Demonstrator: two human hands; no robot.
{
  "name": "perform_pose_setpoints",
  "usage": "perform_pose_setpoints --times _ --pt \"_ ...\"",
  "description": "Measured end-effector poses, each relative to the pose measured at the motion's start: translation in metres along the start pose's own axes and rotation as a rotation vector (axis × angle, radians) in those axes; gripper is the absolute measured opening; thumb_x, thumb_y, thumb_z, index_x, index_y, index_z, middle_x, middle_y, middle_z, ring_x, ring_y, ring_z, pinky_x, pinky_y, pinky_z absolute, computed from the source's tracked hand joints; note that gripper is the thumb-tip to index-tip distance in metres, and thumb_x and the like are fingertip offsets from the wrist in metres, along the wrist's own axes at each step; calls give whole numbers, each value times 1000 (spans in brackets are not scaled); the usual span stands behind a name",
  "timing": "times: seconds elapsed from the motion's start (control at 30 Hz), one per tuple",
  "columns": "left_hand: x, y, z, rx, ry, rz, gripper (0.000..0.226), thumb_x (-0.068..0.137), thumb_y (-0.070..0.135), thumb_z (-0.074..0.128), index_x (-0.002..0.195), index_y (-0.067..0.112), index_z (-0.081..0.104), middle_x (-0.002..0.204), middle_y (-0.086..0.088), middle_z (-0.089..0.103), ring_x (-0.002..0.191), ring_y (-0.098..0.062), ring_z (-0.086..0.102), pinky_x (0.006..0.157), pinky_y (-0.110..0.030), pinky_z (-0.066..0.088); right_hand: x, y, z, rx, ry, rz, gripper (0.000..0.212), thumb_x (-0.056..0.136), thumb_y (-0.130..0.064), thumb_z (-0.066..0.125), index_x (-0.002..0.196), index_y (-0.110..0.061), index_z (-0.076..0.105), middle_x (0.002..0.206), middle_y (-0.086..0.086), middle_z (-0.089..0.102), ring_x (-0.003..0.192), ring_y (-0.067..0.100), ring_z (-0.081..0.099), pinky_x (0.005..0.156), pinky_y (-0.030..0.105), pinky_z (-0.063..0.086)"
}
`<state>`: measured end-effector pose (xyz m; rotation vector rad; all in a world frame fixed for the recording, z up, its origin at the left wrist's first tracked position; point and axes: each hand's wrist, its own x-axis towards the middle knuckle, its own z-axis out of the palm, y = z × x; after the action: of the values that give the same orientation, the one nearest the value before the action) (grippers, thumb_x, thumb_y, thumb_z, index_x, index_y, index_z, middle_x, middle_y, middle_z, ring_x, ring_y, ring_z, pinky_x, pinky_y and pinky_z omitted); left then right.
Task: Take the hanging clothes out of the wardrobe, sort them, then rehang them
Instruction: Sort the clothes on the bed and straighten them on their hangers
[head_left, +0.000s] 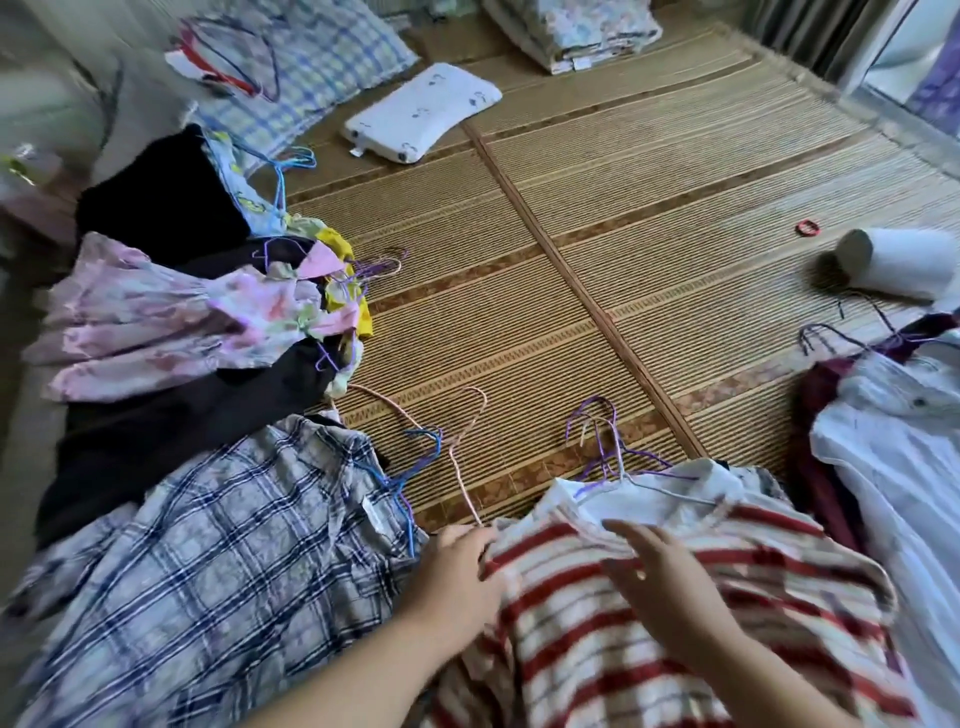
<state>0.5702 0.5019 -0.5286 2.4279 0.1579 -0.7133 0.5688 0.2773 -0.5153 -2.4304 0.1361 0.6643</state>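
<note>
- Sorting is judged in hand; the striped shirt (675, 654) is laid near, on the mat (675, 208).
- The right grip (670, 577) is spread wide over it; what is held by the left grip (457, 577) cannot be told.
- Next, a pile must probably be chosen.

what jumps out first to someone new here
The red-striped shirt at bottom centre stands out, with the left hand at its edge and the right hand open over it. Around it on the woven mat lie a plaid shirt bottom left, a pink floral garment left, a white garment right.
</note>
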Motion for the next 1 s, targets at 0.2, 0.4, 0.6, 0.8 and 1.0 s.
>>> perform_pose_setpoints --times 0.2,0.4,0.6,0.8,1.0 --pt "-4 -97 -52 79 41 -52 49 85 31 60 132 34 48 136 5 43 121 -15 44 102 -28 40 23 -105 83 -19 -124 -124 52 89 -35 58 138 -32 42 135 -1 52 117 14 53 94 23 39" --pt "-8 -197 -65 203 -27 -179 65 88 40 59 145 42 26 157 3 18 142 -26 21 114 -41 29 67 -151 164 1 -184 44 51 89 -31 58 135 -16 44 130 8 56 117 23 54 90 26 42" --pt "-11 -248 -66 356 -228 -201 79 88 49 54 149 40 4 160 6 -1 147 -24 0 117 -49 16 89 -154 201 -91 -79 141 22 89 -39 55 92 -18 52 95 6 64 90 27 59 70 30 43" --pt "-8 -254 -82 294 -332 -162 76 87 51 52 150 35 13 159 6 10 147 -22 1 117 -47 18 78 -177 200 -298 130 129 6 83 -8 43 87 -13 42 74 2 55 71 26 54 59 31 43" --pt "-42 -237 -115 136 -61 -109 72 91 40 54 150 35 13 158 6 16 146 -17 12 116 -38 22 10 -211 198 116 99 20 2 90 -23 51 88 -22 51 71 -4 60 63 13 56 57 30 43"
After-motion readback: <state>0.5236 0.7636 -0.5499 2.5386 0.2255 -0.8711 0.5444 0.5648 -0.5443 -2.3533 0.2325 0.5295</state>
